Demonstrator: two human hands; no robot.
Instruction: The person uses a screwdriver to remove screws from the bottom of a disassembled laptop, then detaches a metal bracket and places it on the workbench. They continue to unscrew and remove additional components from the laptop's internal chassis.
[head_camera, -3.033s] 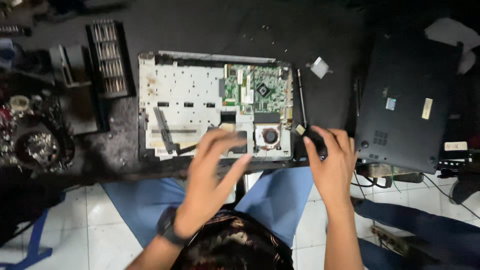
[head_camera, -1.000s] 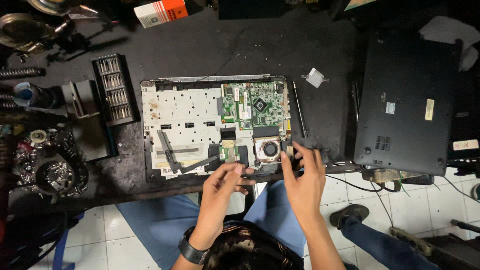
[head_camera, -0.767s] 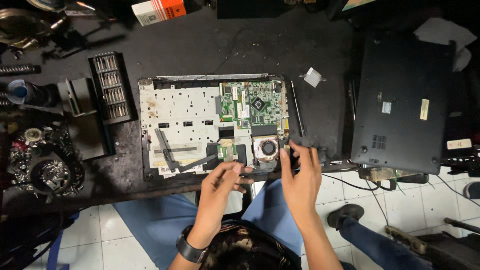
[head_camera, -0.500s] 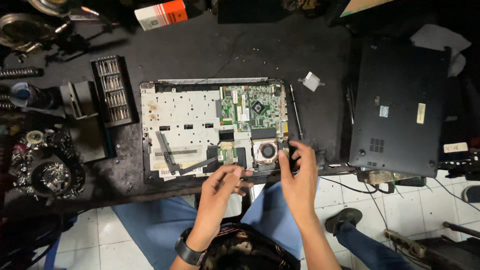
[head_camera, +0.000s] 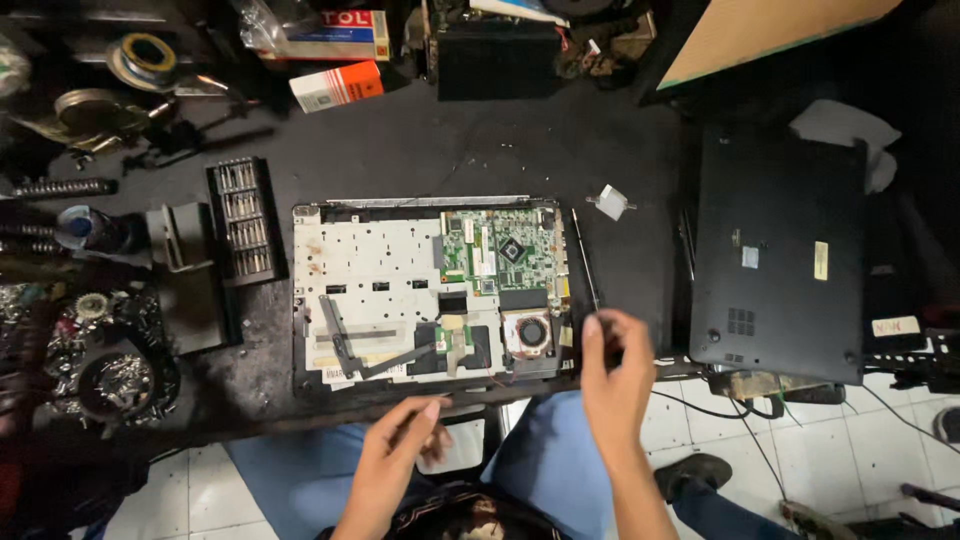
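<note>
Both hands hover at the opened laptop: my left hand loosely curled, my right hand fingers together, empty.

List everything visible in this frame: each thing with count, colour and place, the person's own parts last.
Opened laptop base with bare circuit board and fan: one, white and green, bench centre.
Closed black laptop: one, bench right.
Thin screwdriver: one, dark, beside the opened base's right edge.
Screwdriver bit rack: one, black with silver bits, left of the base.
Orange-and-white box: one, bench top.
Small white scrap: one, right of the base's top corner.
Solder spool: one, top left.
Left hand: empty, below the bench edge.
Right hand: at the bench edge near the fan corner; grip unclear.
</note>
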